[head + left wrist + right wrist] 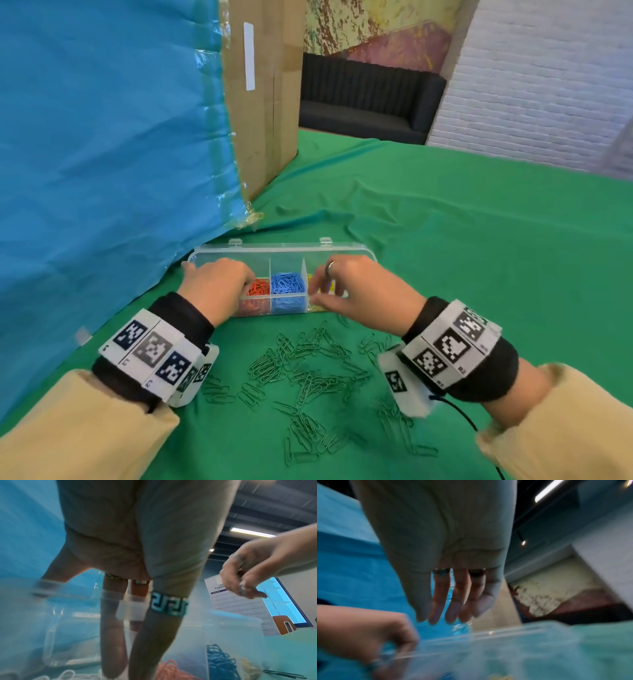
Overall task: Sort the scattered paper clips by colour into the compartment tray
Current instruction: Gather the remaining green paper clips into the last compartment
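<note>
The left hand point(215, 287) curls over the clear compartment tray's point(284, 251) near-left end, its grasp unclear, the right hand point(356, 291), fingers loosely straight, hovers over yellow clips, and green paper clips point(308, 373) lie scattered just behind both wrists.

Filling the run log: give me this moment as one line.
left hand grips tray | right hand over yellow bay, grasp unclear | red, blue binned | green clips on cloth
</note>
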